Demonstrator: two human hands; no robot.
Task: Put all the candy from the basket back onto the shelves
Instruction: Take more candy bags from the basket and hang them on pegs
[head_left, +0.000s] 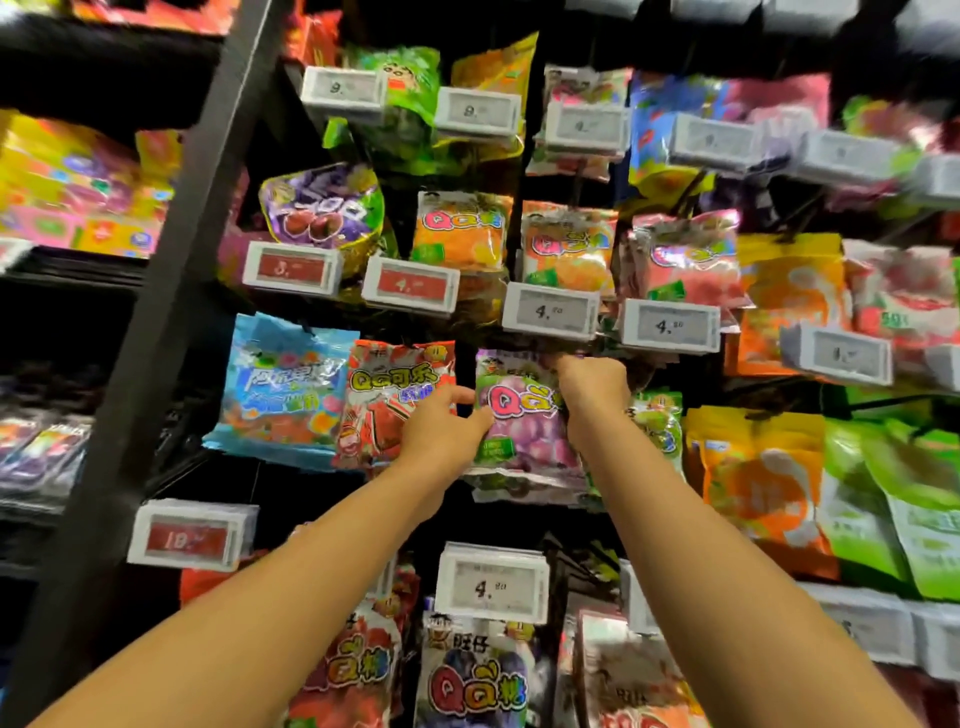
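A purple grape candy bag (522, 421) hangs in the middle of the peg display, level with my raised arms. My left hand (441, 431) pinches its left edge between thumb and fingers. My right hand (589, 387) grips the bag's top right corner, just under a white price tag (550, 310) reading 4. More bags of the same purple kind sit behind it on the peg. The basket is out of view.
A red cola candy bag (395, 400) and a blue bag (280, 384) hang to the left of the purple one, a green bag (657, 421) to the right. Rows of candy bags and price tags fill the pegs above and below. A black upright post (171, 291) stands left.
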